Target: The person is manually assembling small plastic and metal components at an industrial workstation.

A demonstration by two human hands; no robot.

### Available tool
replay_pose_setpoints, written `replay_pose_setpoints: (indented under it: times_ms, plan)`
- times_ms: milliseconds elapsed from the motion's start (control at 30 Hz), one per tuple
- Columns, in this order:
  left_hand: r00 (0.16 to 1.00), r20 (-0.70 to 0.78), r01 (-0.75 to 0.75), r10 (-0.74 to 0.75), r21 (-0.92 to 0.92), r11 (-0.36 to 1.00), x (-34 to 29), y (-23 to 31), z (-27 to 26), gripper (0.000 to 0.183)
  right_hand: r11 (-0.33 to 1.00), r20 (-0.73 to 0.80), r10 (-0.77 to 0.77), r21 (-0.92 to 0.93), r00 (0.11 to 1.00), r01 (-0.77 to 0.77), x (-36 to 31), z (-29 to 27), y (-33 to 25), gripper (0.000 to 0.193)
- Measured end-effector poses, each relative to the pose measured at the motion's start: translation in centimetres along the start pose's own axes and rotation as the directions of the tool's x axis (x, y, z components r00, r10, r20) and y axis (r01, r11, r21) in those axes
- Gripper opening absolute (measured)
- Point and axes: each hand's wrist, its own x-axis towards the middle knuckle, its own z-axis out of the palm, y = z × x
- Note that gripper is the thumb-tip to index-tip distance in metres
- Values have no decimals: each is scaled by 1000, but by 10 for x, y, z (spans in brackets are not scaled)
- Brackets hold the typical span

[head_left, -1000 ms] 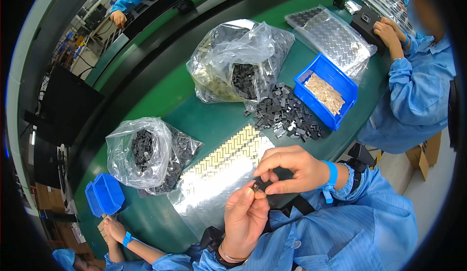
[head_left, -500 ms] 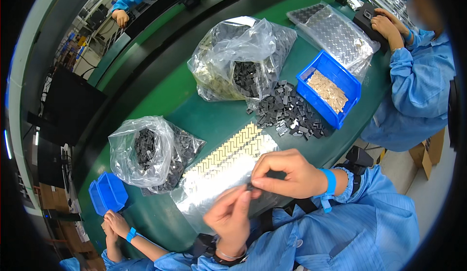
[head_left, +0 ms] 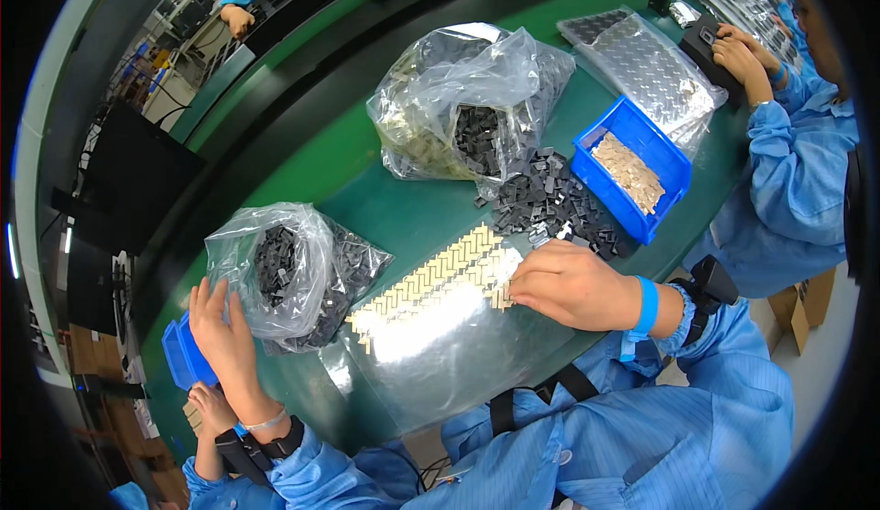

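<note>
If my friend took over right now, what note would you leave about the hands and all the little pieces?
Right hand: fingertips down on the near end of the rows of small tan pieces laid on the shiny tray; whether it pinches one is hidden.
Left hand: open, resting against the near clear bag of dark pieces.
Also there: loose pile of dark pieces, blue bin of tan pieces, a second, bigger bag behind.
Done: several slanted rows fill the tray's far edge.
Left: most of the tray is bare.
</note>
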Motion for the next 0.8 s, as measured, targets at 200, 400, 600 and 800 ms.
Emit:
replay_pose_setpoints:
  times_ms: [200, 400, 600, 800]
  plan:
    - [974, -96, -227, 205, -413, 882, -19, 108, 4, 39, 999, 120, 28, -39, 992, -24, 1, 16, 4, 18]
    - [718, 387, -306, 579, -572, 761, -55, 184, 41, 59, 996, 167, 90, -44, 982, -83, 3, 28, 12, 29]
    - [721, 382, -311, 578, -567, 763, -60, 185, 49, 61, 995, 169, 93, -57, 981, -84, 4, 29, 12, 29]
    - [740, 343, -321, 578, -574, 753, -55, 187, 52, 60, 994, 149, 82, -84, 985, -70, 7, 30, 12, 26]
